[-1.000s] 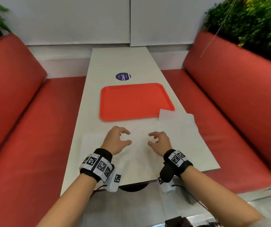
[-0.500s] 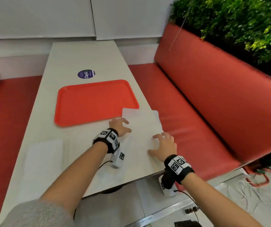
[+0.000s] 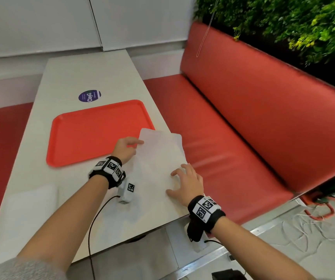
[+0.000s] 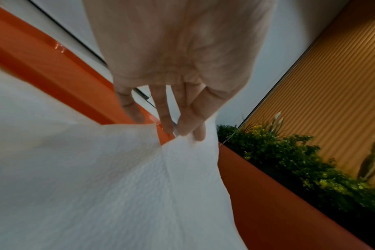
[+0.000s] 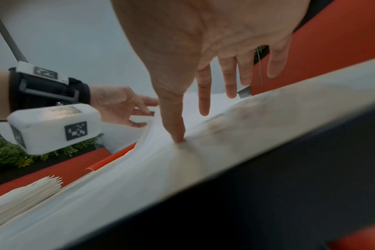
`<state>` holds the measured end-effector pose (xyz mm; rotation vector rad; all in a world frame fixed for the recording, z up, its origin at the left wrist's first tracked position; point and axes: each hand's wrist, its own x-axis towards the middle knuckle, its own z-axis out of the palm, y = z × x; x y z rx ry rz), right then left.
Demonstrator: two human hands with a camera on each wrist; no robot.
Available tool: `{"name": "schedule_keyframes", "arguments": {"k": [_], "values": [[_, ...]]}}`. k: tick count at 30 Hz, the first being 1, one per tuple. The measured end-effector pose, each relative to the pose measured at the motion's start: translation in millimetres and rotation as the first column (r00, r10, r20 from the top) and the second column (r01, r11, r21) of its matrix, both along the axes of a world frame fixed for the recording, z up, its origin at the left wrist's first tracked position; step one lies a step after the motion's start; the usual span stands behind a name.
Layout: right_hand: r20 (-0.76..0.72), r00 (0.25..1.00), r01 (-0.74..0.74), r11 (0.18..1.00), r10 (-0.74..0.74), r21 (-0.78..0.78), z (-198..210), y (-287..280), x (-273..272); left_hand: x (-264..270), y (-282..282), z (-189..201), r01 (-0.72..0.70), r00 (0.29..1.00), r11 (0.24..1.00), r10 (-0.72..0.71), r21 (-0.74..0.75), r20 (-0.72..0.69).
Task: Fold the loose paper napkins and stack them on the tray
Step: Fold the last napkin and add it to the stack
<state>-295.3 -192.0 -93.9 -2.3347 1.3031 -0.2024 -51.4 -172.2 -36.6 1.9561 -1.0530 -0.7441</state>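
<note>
A white paper napkin (image 3: 160, 158) lies spread on the table's right side, its far edge overlapping the corner of the red tray (image 3: 93, 132). My left hand (image 3: 135, 145) is at the napkin's far left corner; in the left wrist view its thumb and fingers (image 4: 183, 130) pinch that corner and the napkin (image 4: 118, 177) rises toward them. My right hand (image 3: 179, 177) rests with spread, straight fingers on the napkin's near right part by the table edge. In the right wrist view its thumb (image 5: 176, 130) presses down on the paper. The tray holds nothing.
A pile of white napkins (image 3: 31, 203) sits at the table's near left, also seen as a stack (image 5: 26, 194) in the right wrist view. A purple round sticker (image 3: 89, 96) lies beyond the tray. Red bench seats (image 3: 233, 148) flank the table; plants (image 3: 304, 27) stand behind the right one.
Both hands moved from the table's middle to the right-hand napkin. The left hand reached its far corner and took hold of it; the right hand settled flat on it.
</note>
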Motion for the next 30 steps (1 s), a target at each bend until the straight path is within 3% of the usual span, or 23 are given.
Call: {"name": "schedule_keyframes", "arguments": {"k": [3, 7, 10, 12, 14, 19, 23, 26, 30], "values": [[0.004, 1.000, 0.001, 1.000, -0.001, 0.000, 0.3, 0.6, -0.1, 1.4, 6.7, 16.0, -0.007, 1.000, 0.994, 0.007, -0.107, -0.005], [0.019, 1.000, -0.010, 1.000, 0.010, 0.011, 3.9, 0.3, 2.5, -2.5, 16.7, 39.8, -0.077, 0.990, 0.962, 0.044, -0.260, -0.132], [0.251, 0.967, 0.016, 0.997, -0.033, 0.072, 14.8, -9.3, 7.8, 1.0, 28.2, 54.3, -0.091, 0.987, 0.921, 0.034, -0.380, -0.155], [0.453, 0.885, 0.051, 0.989, -0.110, 0.142, 27.6, -19.8, 14.8, 4.4, 40.7, 62.4, -0.120, 0.981, 0.895, 0.042, -0.429, -0.187], [0.553, 0.819, 0.050, 0.979, -0.154, 0.199, 43.9, -28.8, 27.0, 7.8, 53.7, 68.8, -0.162, 0.973, 0.876, 0.064, -0.455, -0.224], [0.651, 0.736, -0.031, 0.951, -0.186, 0.307, 79.9, -34.7, 75.8, 18.0, 95.9, 83.9, -0.257, 0.952, 0.833, 0.130, -0.490, -0.277], [0.649, 0.739, -0.211, 0.854, -0.178, 0.475, 92.6, -12.3, 111.3, 37.3, 137.0, 84.4, -0.336, 0.918, 0.808, 0.166, -0.484, -0.360], [0.637, 0.756, -0.297, 0.786, -0.153, 0.542, 89.4, 24.5, 131.6, 53.7, 170.3, 74.1, -0.386, 0.900, 0.835, 0.248, -0.391, -0.359], [0.644, 0.729, -0.300, 0.739, -0.231, 0.604, 69.4, 58.1, 147.2, 63.1, 210.6, 54.7, -0.474, 0.853, 0.828, 0.347, -0.299, -0.390]]}}
